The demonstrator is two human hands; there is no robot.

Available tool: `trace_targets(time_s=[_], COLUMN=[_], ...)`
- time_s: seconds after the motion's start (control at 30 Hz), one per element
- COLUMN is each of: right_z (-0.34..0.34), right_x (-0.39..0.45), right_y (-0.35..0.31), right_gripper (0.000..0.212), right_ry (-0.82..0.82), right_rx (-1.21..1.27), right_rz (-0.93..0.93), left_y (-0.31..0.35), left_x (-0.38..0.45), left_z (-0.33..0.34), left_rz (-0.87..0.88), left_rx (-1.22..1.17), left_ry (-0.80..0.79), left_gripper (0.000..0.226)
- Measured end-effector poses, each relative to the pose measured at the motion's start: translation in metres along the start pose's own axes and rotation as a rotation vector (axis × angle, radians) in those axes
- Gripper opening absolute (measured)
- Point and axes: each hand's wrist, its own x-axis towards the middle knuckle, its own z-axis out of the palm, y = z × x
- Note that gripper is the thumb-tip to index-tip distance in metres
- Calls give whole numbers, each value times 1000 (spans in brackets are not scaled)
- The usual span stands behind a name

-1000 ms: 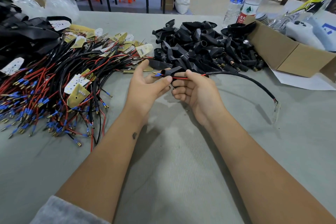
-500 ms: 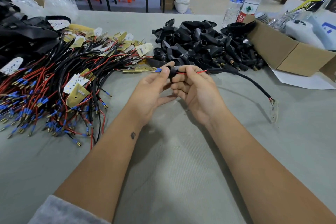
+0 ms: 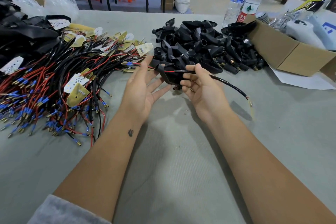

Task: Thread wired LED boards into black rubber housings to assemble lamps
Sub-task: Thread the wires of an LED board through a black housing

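Grey worktop [image 3: 181, 169] carries your wired LED boards [image 3: 54, 82] at left and black rubber housings [image 3: 200, 45] heaped ahead. Your left hand [image 3: 143, 89] lies spread, palm up. Your right hand [image 3: 201, 85] pinches the cable [image 3: 227, 82] threaded through one housing [image 3: 168, 76] between both hands.

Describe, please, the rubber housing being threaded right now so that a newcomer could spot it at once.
Start at the pile of black housings mid-table, then come nearer to the right hand. The housing it grips is lifted clear of the pile, and alone has a red and black wire running through it.
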Motion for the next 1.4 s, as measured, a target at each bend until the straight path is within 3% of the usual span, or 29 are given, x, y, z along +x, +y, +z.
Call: trace_targets(time_s=[0.23, 0.5, 0.77, 0.93, 1.23, 1.4], right_z=[2, -2, 1, -1, -9, -7], right_x=[-1, 0, 0, 0, 6, 4], right_y=[2, -6, -1, -1, -8, -5], right_gripper=[20, 22, 18, 7, 9, 11], right_ry=[-38, 20, -19, 29, 156, 104], right_rx=[-84, 150, -140, -211, 140, -76], right_rz=[13, 123, -14, -41, 78, -12], left_y=[-7, 2, -1, 0, 11, 10], left_x=[2, 5, 3, 4, 11, 12], left_z=[2, -8, -4, -6, -21, -18], left_rz=[-40, 81, 34, 125, 208, 140], left_rx=[141, 26, 20, 14, -29, -104], left_ry=[-22, 75, 5, 35, 205, 232], left_gripper=[28, 34, 26, 31, 32, 18])
